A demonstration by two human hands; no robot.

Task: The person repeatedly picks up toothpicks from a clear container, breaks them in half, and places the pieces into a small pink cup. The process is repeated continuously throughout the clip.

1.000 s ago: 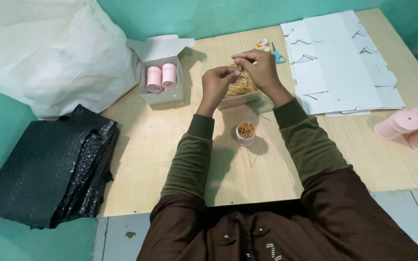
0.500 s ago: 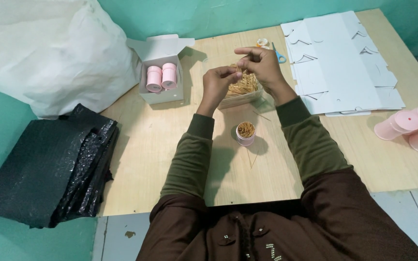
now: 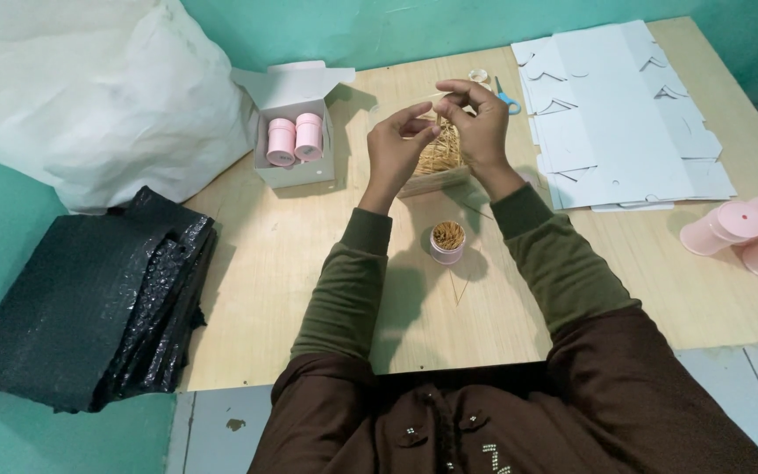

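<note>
black bags (image 3: pixel 81 307): folded stack of black plastic, far left, hanging off the table (image 3: pixel 247 290) edge.
white sack (image 3: pixel 89 96): big, bulging, top left corner.
open box (image 3: pixel 296 132): white carton, flap up, two pink lidded jars (image 3: pixel 295 139) upright inside, side by side and touching.
left hand (image 3: pixel 396 149): raised above the table, forearm angled up from the elbow, wrist bent. Fingers curled, thumb and forefinger tips pinched toward the right hand. Appears to grip thin sticks; exact contents too small to tell.
toothpick pile (image 3: pixel 440 149): pale wooden sticks in a shallow tray, directly under and behind both hands.
small jar (image 3: pixel 447 241): pink, open, upright, packed with sticks on end. Sits on the table between the two forearms, near the body. A couple of loose sticks lie just beside it.
right hand (image 3: pixel 475 118): held higher than the left, fingers bunched, tips closed on a thin stick that points left. Fingertips of both hands nearly meet.
scissors (image 3: pixel 506 95): blue handles, just behind the right hand.
flat cartons (image 3: pixel 625 123): unfolded white box blanks, overlapping sheets, right of centre.
pink containers (image 3: pixel 747 228): several lying on their sides, far right edge.
</note>
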